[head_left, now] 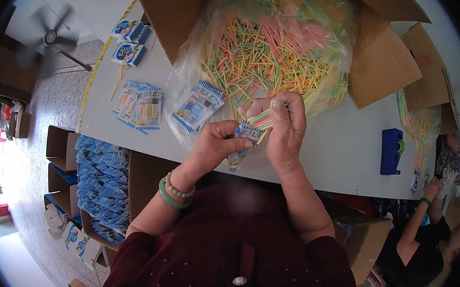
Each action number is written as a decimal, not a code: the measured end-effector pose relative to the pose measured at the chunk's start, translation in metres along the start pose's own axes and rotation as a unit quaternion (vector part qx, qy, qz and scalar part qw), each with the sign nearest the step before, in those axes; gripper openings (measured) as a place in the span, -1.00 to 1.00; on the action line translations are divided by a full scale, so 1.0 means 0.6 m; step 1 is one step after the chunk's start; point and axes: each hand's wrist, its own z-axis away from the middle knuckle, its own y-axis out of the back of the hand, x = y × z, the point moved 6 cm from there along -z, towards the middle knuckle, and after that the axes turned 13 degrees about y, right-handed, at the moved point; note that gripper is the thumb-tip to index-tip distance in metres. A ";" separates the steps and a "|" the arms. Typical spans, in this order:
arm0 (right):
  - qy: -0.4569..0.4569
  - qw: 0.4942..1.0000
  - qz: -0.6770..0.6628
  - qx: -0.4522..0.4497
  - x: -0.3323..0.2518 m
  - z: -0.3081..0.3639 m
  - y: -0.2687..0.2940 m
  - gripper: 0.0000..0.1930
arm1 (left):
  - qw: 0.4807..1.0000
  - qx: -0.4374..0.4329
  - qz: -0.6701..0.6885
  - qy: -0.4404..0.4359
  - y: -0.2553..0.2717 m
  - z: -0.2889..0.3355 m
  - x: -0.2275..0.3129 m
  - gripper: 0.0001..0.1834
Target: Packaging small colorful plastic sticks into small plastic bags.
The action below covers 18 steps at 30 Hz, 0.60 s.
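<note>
My left hand (210,146) pinches a small blue-and-white packet (249,132) between thumb and fingers at the table's near edge. Just right of it, my right hand (287,135) grips several thin pastel sticks (262,121), their lower ends at the packet's mouth. How far they are inside is hidden. Beyond both hands, a large heap of pink, green and yellow sticks (270,54) lies in a clear plastic bag (183,79). Left of my hands are a pile of flat packets (196,108) and a group of packets with sticks showing inside (146,109).
Two packet stacks (128,54) stand at the far left of the table (326,165). A blue tape dispenser (389,152) is at the right. Below left, a carton holds many blue packets (103,187). Cardboard flaps (384,67) flank the bag. A co-worker (421,242) sits at the right.
</note>
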 end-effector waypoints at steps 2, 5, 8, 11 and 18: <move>-0.013 0.999 -0.030 -0.011 0.006 0.001 0.003 -0.82 | 1.000 -0.002 0.011 0.002 0.002 -0.001 0.000 -0.90; -0.030 0.997 -0.067 -0.008 0.011 0.005 0.009 -0.85 | 1.000 -0.004 0.021 0.001 0.004 -0.001 0.001 -0.92; -0.065 0.997 0.006 -0.048 0.011 0.005 0.002 -0.84 | 1.000 0.002 0.019 -0.007 0.011 0.000 -0.007 -0.93; -0.083 0.994 0.032 -0.058 0.016 0.006 0.002 -0.83 | 1.000 0.024 0.007 -0.019 0.014 0.002 -0.009 -0.91; -0.102 0.994 0.044 0.016 0.019 0.012 0.019 -0.77 | 0.993 0.082 -0.055 -0.071 0.017 0.008 -0.003 -0.85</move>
